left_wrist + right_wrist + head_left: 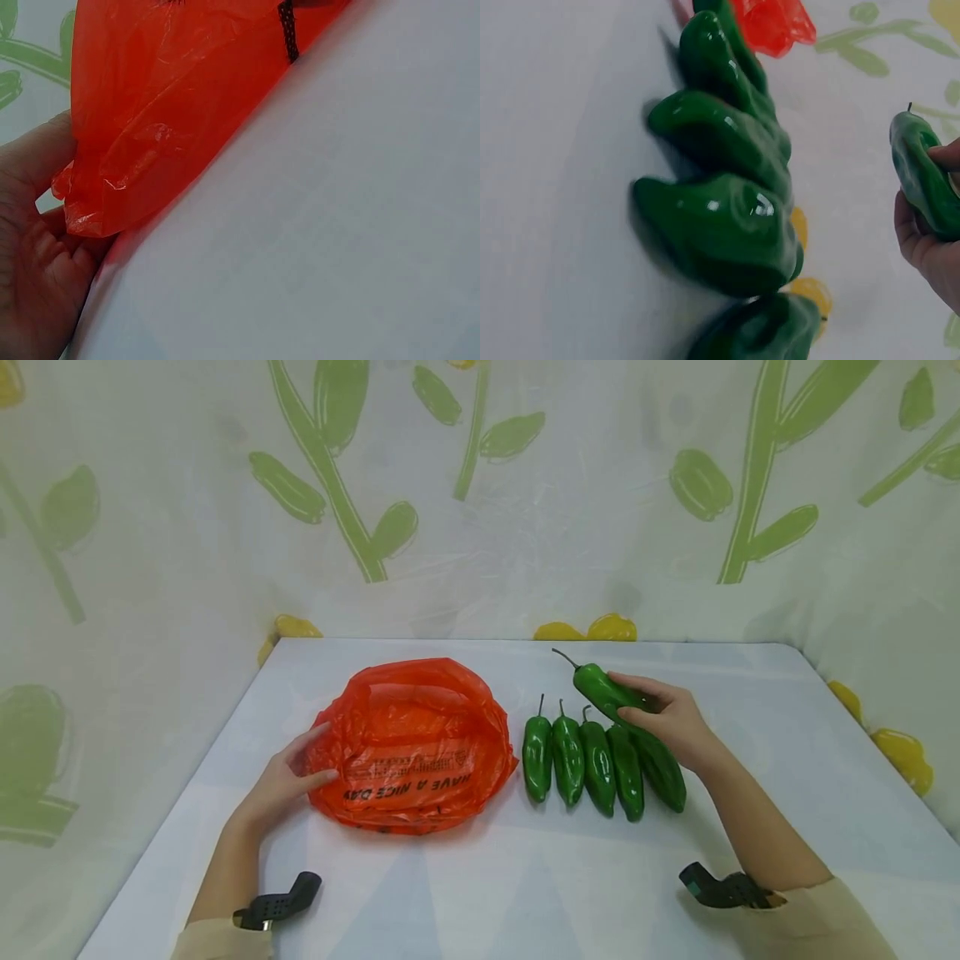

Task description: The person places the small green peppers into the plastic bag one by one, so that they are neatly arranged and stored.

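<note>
**One long, glossy, dark-green pepper (596,685) aloft over its row**

Take twelve o'clock as the far edge of the white desk (487,893). The right grip (673,720) grasps the pepper between thumb and curled fingers — its thin stem points to ten o'clock. The right wrist view shows it apart from the others.

At six o'clock from it, a row of five similar peppers (599,770) lies side by side, the visible stems toward twelve and the tips toward six or five. In the head view the grasped pepper overlaps the tops of the two at the row's three o'clock end.

At nine o'clock from the row sits a thin, translucent red-orange plastic bag (412,739) with black lettering, its mouth spread. The left grip (281,785) grasps the bag's nine o'clock edge, crumpled plastic between thumb and fingers.

The step in hand looks like a single-pepper lift, with the bag steadied by the other side. The next move would call for a firm hold on the pepper, enough height to clear the row's stems toward nine o'clock, and a well-spread rim — plastic this thin could fold inward and catch the stem.
</note>
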A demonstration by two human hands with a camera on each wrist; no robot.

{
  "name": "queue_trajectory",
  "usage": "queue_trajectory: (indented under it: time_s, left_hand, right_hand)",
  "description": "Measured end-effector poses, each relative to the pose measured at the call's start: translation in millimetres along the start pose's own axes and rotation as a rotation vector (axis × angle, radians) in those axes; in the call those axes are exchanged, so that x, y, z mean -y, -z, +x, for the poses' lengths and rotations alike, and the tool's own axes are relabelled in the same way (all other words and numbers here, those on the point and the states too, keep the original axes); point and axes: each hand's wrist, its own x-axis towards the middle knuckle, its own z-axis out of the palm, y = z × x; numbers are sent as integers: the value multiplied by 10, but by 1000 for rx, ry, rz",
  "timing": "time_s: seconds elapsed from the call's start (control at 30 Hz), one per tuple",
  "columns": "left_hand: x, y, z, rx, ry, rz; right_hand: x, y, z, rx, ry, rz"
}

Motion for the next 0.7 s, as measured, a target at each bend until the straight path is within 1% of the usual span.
queue_trajectory:
  time_s: [0.17, 0.33, 0.5, 0.63, 0.7]
  left_hand:
    - [-11, -6, -9, -2, 12, 13]
    - [5, -18, -19, 0, 16, 8]
    - [-14, -32, -8, 3, 10, -4]
    - [-39, -23, -20, 2, 9, 7]
    - [-42, -22, -20, 0, 10, 10]
  right_hand:
    - [99, -103, 122, 33, 33, 34]
    - [183, -203, 239, 81, 71, 65]
    - [310, -290, 332, 99, 79, 46]
    - [401, -394, 400, 122, 94, 61]
    - [435, -447, 425, 135, 85, 82]
